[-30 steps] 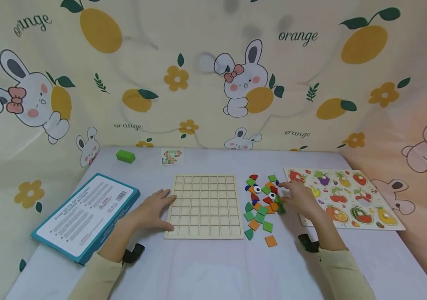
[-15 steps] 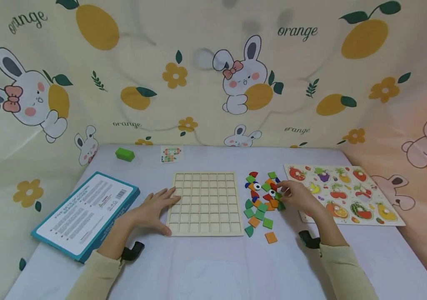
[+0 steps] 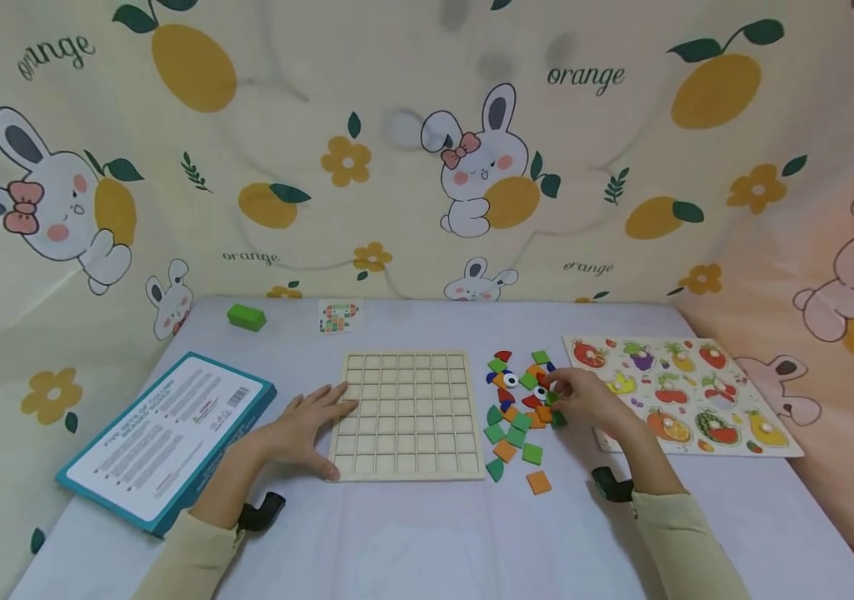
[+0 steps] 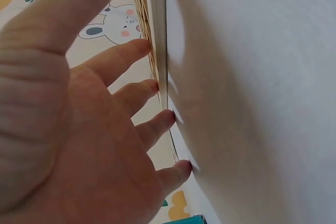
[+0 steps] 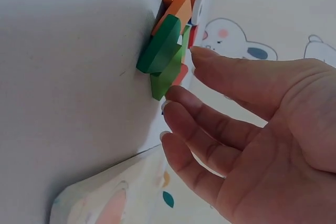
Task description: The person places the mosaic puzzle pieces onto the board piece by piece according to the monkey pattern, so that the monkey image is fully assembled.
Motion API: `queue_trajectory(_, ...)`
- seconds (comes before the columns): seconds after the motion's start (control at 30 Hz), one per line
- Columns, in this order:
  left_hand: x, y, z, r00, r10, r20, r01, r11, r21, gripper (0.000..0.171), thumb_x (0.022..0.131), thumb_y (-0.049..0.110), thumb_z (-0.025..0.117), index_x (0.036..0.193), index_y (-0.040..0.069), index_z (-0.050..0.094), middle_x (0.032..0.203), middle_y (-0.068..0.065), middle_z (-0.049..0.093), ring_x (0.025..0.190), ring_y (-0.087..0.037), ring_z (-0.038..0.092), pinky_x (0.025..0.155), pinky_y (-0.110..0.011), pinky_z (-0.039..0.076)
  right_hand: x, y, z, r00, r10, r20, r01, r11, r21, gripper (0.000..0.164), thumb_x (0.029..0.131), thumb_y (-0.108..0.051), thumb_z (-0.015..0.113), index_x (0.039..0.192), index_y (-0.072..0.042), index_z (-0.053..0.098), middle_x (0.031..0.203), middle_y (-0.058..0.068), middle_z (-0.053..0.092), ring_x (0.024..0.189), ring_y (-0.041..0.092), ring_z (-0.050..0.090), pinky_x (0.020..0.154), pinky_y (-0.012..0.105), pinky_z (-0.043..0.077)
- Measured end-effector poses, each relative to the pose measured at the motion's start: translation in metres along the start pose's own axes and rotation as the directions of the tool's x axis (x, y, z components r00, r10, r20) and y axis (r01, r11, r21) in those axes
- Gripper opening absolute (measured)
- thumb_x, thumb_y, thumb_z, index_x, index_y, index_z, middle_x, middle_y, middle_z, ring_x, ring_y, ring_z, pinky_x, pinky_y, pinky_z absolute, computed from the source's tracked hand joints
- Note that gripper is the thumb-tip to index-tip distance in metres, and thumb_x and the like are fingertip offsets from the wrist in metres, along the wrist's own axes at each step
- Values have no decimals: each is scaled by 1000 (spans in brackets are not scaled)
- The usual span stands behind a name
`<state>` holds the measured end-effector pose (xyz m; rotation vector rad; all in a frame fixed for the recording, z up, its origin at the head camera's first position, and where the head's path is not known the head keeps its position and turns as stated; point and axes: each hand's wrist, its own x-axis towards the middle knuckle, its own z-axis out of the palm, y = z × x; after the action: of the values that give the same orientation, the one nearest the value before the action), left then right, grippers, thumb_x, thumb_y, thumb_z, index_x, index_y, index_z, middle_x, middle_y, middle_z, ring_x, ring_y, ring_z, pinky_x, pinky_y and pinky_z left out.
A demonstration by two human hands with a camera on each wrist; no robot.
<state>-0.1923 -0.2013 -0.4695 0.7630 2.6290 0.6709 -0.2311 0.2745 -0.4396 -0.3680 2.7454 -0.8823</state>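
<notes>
A wooden grid board [image 3: 407,414] lies flat in the middle of the table. My left hand [image 3: 297,429] rests at its left edge, fingers spread; in the left wrist view the fingertips [image 4: 151,85] are at the board's side. Right of the board is a loose pile of small coloured wooden pieces: green squares [image 3: 532,453], orange squares [image 3: 538,482], red and blue shapes, and eye discs [image 3: 510,380]. My right hand [image 3: 591,400] is at the pile's right side, fingers slightly bent. In the right wrist view its thumb and fingers are apart beside a dark green piece [image 5: 160,45], with nothing visibly held.
A blue-edged box [image 3: 172,442] lies at the left. Towards the back are a green block [image 3: 247,317] and a small pattern card [image 3: 340,317]. A fruit picture board [image 3: 685,396] lies at the right, partly behind my right hand. A printed cloth hangs behind the table.
My left thumb has slid slightly off the board's lower left corner to its edge. The right fingers have bent in a little at the pile. The head view has shifted slightly.
</notes>
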Motion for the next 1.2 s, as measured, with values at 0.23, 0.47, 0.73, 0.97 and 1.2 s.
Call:
queue_trajectory(0.23,-1,0,1,1000,3,-7,-3,1000,-9,109,65,49,90,154,11,38,164,-17,15,148,-46,10,110,-71,8,8,2,1,1000,-12,1,12,1000,-26,34,87,6,69,121,6,63,93,13,60,83,25,51,75,35,48)
queue_trajectory(0.47,-2,1,0,1000,0,-1,0,1000,-11,109,66,49,90,154,10,38,164,-17,14,148,-46,10,109,-72,7,12,2,-5,1000,9,-20,-10,1000,-28,32,89,4,66,121,7,62,94,14,59,85,27,51,75,35,48)
queue_trajectory(0.73,-1,1,-1,1000,2,5,-2,1000,-11,109,66,50,89,154,10,38,164,-17,14,148,-45,10,109,-72,8,34,10,-23,989,97,-115,-106,992,-72,25,89,6,58,113,9,66,94,19,56,87,32,49,76,41,42)
queue_trajectory(0.97,-3,1,-4,1000,25,3,-25,999,-36,109,66,47,90,153,8,37,164,-20,13,148,-47,9,109,-72,6,54,22,-25,982,175,-72,-180,980,-79,20,93,-5,62,109,6,68,99,20,60,89,33,51,79,44,44)
queue_trajectory(1.2,-3,-2,-2,1000,29,4,-29,998,-46,109,67,49,89,153,7,37,164,-20,13,147,-48,9,109,-73,5,66,21,-20,978,207,-35,-210,971,-110,17,93,-6,66,104,7,67,102,22,64,90,34,55,84,48,46)
